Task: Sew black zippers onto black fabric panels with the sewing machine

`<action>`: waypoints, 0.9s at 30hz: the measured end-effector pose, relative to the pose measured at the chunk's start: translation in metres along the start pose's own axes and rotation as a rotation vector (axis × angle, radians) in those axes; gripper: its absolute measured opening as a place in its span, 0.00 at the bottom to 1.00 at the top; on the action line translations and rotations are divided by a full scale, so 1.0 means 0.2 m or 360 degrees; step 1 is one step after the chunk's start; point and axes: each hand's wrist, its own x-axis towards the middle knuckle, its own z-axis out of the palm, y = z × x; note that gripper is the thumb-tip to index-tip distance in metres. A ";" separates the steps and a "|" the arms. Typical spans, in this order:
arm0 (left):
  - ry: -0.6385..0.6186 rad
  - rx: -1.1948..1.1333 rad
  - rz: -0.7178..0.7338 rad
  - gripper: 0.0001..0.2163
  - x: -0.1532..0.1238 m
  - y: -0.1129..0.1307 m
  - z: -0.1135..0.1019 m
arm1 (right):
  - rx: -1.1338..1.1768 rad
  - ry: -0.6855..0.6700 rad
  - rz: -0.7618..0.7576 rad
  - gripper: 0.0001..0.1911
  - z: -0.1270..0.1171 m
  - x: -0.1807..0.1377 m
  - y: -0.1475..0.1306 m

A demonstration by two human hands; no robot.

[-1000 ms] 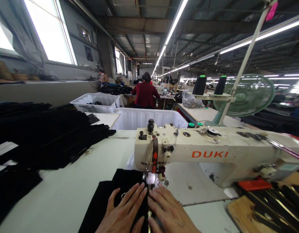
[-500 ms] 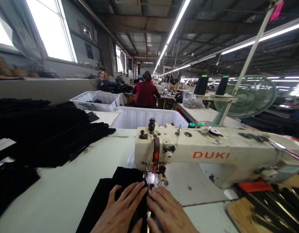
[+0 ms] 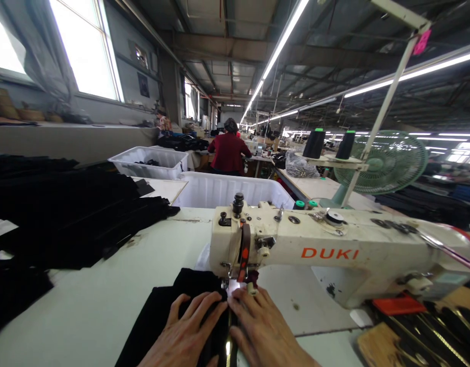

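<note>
Under the needle of a white sewing machine (image 3: 280, 250) lies a piece of black fabric (image 3: 150, 311), running back toward me. My left hand (image 3: 191, 326) rests flat on the fabric with its fingers stretched toward the needle. Just right of the needle line, my right hand (image 3: 263, 323) lies with fingers extended along a zipper (image 3: 229, 346) with gold teeth. Both sets of fingertips are close to the lit presser foot (image 3: 225, 284). The exact stitching point is partly hidden by my fingers.
Piled black fabric (image 3: 66, 214) covers the table's left side. White plastic bins (image 3: 235, 188) stand behind the machine. More gold-toothed zippers (image 3: 441, 331) lie at the right on a wooden board (image 3: 380, 344). A green fan (image 3: 383, 163) and thread cones (image 3: 314, 144) stand beyond; a person (image 3: 229, 150) sits ahead.
My right hand has slid slightly forward, its fingertips now beside the presser foot. My left hand stays nearly in place on the fabric. The whole view has shifted a little.
</note>
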 end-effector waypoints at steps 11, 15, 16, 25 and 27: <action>0.0023 0.0194 0.0095 0.28 0.04 -0.01 0.03 | 0.0039 0.0306 -0.0116 0.24 0.08 0.02 0.02; 0.0047 0.0183 0.0082 0.27 0.04 -0.02 0.03 | -0.0002 0.0330 -0.0143 0.22 0.09 0.04 0.03; 0.0058 0.0167 0.0080 0.27 0.04 -0.02 0.02 | -0.0022 0.0333 -0.0147 0.22 0.09 0.05 0.03; 0.0203 0.0108 0.0177 0.28 0.01 -0.06 0.05 | 0.0020 0.0268 -0.0116 0.18 0.07 0.05 0.02; 0.0246 0.0095 0.0209 0.29 0.01 -0.07 0.06 | 0.0039 0.0272 -0.0121 0.17 0.06 0.05 0.02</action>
